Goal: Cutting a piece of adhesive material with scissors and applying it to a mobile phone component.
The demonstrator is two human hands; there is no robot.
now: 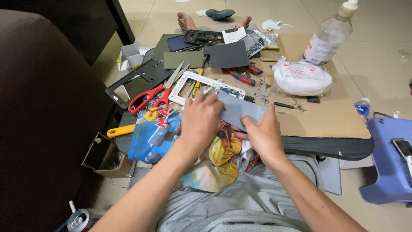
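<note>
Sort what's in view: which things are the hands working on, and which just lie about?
In hand:
left hand
right hand
grey flat panel, gripped by both
colourful cloth beneath

Lying about:
red scissors
white frame
clear bottle
white bagged bundle
dark square sheet

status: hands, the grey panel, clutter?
Left hand and right hand both grip grey panel. Panel over colourful cloth. Red scissors close left.
</note>
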